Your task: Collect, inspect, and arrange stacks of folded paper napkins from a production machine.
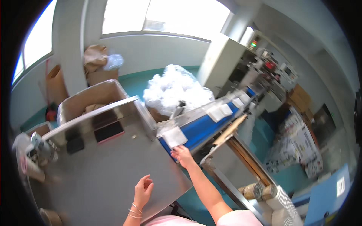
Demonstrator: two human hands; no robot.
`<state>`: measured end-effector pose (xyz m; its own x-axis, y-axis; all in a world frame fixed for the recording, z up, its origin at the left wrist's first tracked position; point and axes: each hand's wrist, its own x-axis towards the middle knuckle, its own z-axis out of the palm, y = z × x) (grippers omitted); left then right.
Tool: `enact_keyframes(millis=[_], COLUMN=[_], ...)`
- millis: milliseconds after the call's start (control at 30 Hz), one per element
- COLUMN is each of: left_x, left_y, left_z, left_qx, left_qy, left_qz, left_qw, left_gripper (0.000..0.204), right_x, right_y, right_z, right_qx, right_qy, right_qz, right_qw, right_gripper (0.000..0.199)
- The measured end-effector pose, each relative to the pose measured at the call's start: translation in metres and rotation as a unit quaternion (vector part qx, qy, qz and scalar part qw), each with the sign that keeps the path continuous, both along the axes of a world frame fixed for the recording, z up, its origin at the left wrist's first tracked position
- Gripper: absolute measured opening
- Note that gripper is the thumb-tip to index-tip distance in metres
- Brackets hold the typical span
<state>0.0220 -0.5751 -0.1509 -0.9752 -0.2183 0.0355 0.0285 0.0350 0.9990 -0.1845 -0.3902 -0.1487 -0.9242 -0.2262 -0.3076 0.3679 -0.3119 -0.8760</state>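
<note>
My right hand (183, 155) reaches out to the near end of a blue conveyor belt (201, 128) and touches the edge of a flat white packet (175, 136) lying there; whether the fingers grip it I cannot tell. More white packets (220, 110) ride further along the belt. My left hand (143, 190) hovers over the steel table (98, 169), fingers loosely apart, holding nothing; thin bracelets circle its wrist.
A big clear bag of white pieces (174, 89) stands behind the belt. An open cardboard box (92, 100) sits beyond the table. A dark pad (108, 132) lies on the table. A grey packing machine (235, 67) stands at the belt's far end.
</note>
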Motion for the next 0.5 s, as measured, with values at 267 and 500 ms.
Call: enact_keyframes(millis=[267, 500], left_x=[0.025, 0.026], left_y=[-0.002, 0.071], left_z=[0.018, 0.100], left_qx=[-0.252, -0.168], left_qy=[0.026, 0.051], left_qz=[-0.193, -0.190], left_qw=[0.948, 0.966], left_gripper=[0.033, 0.028], right_x=[0.141, 0.291], right_y=[0.098, 0.286], right_z=[0.076, 0.075], right_qx=[0.172, 0.412], right_qy=[0.177, 0.133], right_qz=[0.137, -0.263], right_qw=[0.959, 0.862], right_gripper=[0.046, 0.030])
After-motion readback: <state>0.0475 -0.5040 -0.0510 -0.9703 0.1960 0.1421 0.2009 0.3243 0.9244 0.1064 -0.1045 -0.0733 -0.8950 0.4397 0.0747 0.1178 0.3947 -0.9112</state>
